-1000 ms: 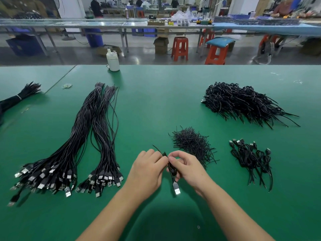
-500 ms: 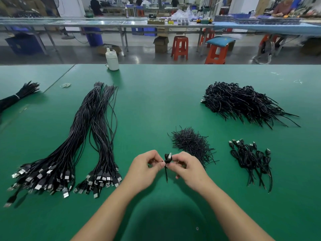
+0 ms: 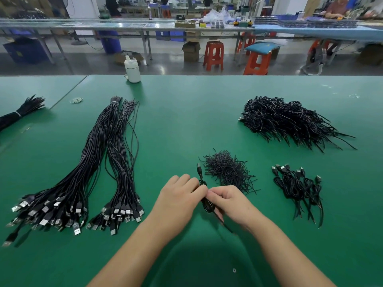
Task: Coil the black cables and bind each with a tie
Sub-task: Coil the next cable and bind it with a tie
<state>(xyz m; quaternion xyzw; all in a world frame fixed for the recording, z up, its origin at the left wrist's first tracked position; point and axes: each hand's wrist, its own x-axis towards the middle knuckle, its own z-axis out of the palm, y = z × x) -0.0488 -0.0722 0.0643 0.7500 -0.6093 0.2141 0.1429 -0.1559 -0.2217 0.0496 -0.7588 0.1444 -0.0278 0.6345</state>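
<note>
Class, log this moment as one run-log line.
left hand: pinching coiled cable | right hand: working at its middle | twist-tie pile: just beyond hands | step: binding

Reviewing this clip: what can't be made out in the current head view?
- Coiled cable: its middle is covered by the left hand and right hand, so whether a tie is on it cannot be seen.
- Left-side bundle: cut off by the frame's left edge.
- Big pile, far right: too tangled to tell individual ties.
</note>
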